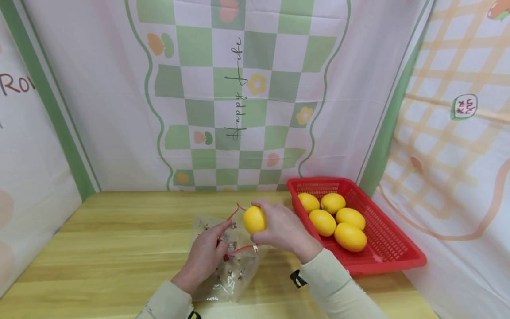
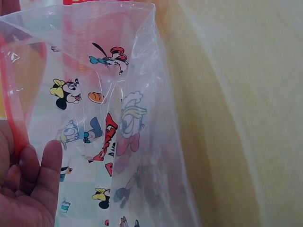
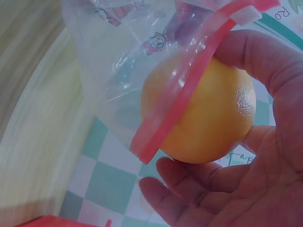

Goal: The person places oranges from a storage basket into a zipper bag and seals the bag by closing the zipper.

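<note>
My right hand (image 1: pixel 279 228) grips a yellow lemon (image 1: pixel 254 219) (image 3: pixel 203 113) at the mouth of a clear zip bag (image 1: pixel 227 261) printed with cartoon figures. The bag's red zip strip (image 3: pixel 182 97) lies across the lemon in the right wrist view. My left hand (image 1: pixel 207 254) (image 2: pixel 28 184) pinches the bag (image 2: pixel 118 123) by its red-edged rim and holds its mouth apart. The bag rests on the wooden table (image 1: pixel 119 248).
A red plastic basket (image 1: pixel 392 252) stands at the right of the table with several more lemons (image 1: pixel 336 221) in it. Patterned cloth walls close in the back and both sides. A small black thing (image 1: pixel 297 278) shows under my right sleeve.
</note>
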